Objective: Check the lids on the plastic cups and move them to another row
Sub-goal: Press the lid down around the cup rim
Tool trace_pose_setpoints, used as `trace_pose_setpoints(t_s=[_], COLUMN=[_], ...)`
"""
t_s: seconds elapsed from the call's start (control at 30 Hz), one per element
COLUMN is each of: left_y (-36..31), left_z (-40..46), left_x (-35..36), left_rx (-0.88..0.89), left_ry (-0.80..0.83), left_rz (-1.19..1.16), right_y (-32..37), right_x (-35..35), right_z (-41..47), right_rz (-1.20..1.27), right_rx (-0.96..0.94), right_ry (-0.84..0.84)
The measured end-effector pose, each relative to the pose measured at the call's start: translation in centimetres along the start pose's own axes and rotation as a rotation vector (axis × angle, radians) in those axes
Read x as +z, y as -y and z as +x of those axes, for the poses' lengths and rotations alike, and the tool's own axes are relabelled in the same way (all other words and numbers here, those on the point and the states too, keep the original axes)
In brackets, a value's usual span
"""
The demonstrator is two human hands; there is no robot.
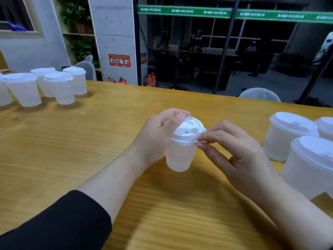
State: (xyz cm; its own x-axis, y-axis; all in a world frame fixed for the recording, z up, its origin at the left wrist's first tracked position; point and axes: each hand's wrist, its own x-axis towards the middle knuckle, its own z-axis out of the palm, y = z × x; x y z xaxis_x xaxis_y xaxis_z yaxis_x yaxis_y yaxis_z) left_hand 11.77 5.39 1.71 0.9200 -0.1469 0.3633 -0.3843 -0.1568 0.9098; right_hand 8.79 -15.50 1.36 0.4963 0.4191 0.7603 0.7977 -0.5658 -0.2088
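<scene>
Left hand curled, thumb on top, right hand pinching, forearms extended

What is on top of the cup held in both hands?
A white lid sits on the cup. The left hand and right hand grip its rim, covering parts of the edge; the seal there cannot be seen.

This looks like an office or commercial workspace, seen after dark; a long wooden table fills the lower frame, with pale chairs tucked at its far edge; behind it, across the upper right, a glass partition carries a green branded strip and shows dim desks beyond; at upper centre a white pillar bears an orange safety notice, red fire extinguishers standing at its foot; shelves of potted plants fill the upper left.
</scene>
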Motion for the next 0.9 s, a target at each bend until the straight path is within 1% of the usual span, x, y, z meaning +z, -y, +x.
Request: trace_pose_setpoints(t_s=[0.07, 0.17, 0.23, 0.37, 0.43, 0.67, 0.8, 0.9], left_y=[0.1, 0.3, 0.4, 0.5, 0.6, 0.6, 0.6, 0.6], left_z=[0.1, 0.2, 0.2, 0.2, 0.2, 0.1, 0.1, 0.0], left_x=[0.0, -0.1, -0.1, 0.2, 0.2, 0.1, 0.1, 0.1], left_rx=[0.005, -0.006, -0.001, 0.009, 0.013, 0.047, 0.058, 0.073], left_ry=[-0.003, -0.007, -0.013, -0.031, -0.037, -0.054, -0.063, -0.060], left_rz=[0.013, -0.030, -0.049, -0.042, -0.035, 0.007, 0.002, 0.019], right_y=[0.4, 1.0, 1.5, 1.9, 1.7, 1.5, 2.3, 2.7], right_x=[0.1, 0.1, 0.2, 0.4, 0.1, -1.4, -1.6, -1.8], right_z=[0.2, 0.8, 1.3, 1.9, 1.9, 0.6, 0.8, 1.0], right_rz=[0.044, 0.154, 0.157, 0.179, 0.164, -0.079, -0.181, -0.191], right_rx=[0.039, 0.197, 0.262, 0.340, 0.342, 0.245, 0.275, 0.311], right_ry=[-0.044, -0.180, -0.209, -0.125, -0.098, 0.028, 0.081, 0.109])
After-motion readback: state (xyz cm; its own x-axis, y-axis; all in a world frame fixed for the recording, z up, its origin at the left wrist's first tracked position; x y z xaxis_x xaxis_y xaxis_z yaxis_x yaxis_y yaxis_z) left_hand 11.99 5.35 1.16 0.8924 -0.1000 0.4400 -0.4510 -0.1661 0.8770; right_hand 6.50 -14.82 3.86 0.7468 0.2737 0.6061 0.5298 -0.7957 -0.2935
